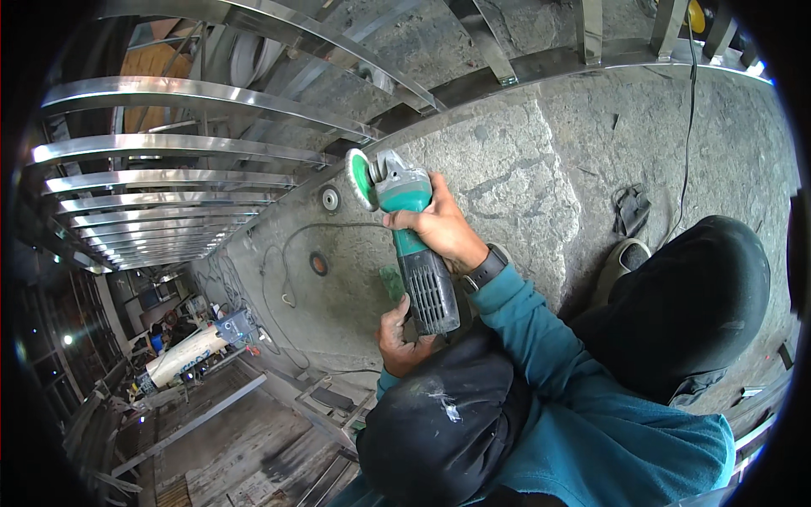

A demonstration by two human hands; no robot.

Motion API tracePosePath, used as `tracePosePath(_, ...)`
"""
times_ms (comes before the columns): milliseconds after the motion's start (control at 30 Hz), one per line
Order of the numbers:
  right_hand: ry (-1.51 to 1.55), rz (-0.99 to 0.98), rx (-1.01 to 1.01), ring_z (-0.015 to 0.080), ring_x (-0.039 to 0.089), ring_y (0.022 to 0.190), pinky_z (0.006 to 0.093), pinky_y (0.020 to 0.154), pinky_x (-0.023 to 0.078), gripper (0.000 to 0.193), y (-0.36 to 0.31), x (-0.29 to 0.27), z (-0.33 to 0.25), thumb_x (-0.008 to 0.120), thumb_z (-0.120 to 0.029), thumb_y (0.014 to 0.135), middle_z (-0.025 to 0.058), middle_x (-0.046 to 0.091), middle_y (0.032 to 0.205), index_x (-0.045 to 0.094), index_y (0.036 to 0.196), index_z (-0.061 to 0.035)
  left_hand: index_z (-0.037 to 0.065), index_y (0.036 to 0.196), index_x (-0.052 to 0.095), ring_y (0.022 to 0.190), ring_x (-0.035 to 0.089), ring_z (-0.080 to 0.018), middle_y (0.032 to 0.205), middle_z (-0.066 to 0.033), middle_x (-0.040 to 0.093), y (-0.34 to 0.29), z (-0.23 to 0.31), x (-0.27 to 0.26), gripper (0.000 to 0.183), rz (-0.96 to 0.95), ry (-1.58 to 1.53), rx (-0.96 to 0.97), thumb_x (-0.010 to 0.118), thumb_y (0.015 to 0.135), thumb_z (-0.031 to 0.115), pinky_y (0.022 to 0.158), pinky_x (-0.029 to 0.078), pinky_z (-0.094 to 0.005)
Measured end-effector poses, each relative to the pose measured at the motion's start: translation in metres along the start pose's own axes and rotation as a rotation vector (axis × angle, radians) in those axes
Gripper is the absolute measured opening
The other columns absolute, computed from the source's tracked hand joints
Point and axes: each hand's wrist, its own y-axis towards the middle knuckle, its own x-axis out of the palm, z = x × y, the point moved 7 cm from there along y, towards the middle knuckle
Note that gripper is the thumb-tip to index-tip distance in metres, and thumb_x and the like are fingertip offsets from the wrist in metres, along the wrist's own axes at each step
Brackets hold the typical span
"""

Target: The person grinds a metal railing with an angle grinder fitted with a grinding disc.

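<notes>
My right hand (441, 226) is closed around the teal neck of an angle grinder (427, 283), just behind its grey metal head. A polishing disc (361, 179) with a green face and a pale fuzzy rim is fitted to that head, tilted toward the left and held off the floor. At the black rear end of the grinder, my left hand (400, 340) grips its body with the thumb up along the side; some fingers are hidden beneath it and behind my knee. Close to that thumb is a rough green lump (392, 281).
Shiny metal bars of a frame (194, 148) run along the left and far side. On the concrete floor (507, 169) lie a grey disc (329, 198), a dark ring-shaped disc (318, 263) and loose cable (283, 253). Another cable (690, 127) lies at right, beside a dark cloth (631, 209).
</notes>
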Motion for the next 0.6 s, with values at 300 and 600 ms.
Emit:
tracePosePath(300, -0.321, 0.064, -0.200, 0.0232, 0.062, 0.104, 0.0348, 0.089, 0.052, 0.102, 0.007, 0.003, 0.003, 0.083, -0.009, 0.070, 0.0165, 0.062, 0.116, 0.021, 0.149, 0.0044, -0.005, 0.142, 0.037, 0.117, 0.062, -0.0289, 0.130, -0.0265, 0.056, 0.001, -0.004, 0.004, 0.082, -0.087, -0.043, -0.120, 0.087, 0.083, 0.021, 0.098, 0.053, -0.0401)
tracePosePath(600, -0.271, 0.136, -0.222, 0.0282, 0.063, 0.108, 0.0367, 0.091, 0.052, 0.101, 0.025, 0.005, -0.019, 0.082, -0.024, 0.075, 0.0232, 0.059, 0.123, 0.020, 0.148, 0.0072, 0.003, 0.161, -0.002, 0.120, 0.060, -0.0333, 0.146, -0.0262, 0.042, 0.064, 0.043, 0.029, 0.109, -0.228, -0.690, -0.433, 0.071, 0.082, 0.018, 0.096, 0.053, -0.0398)
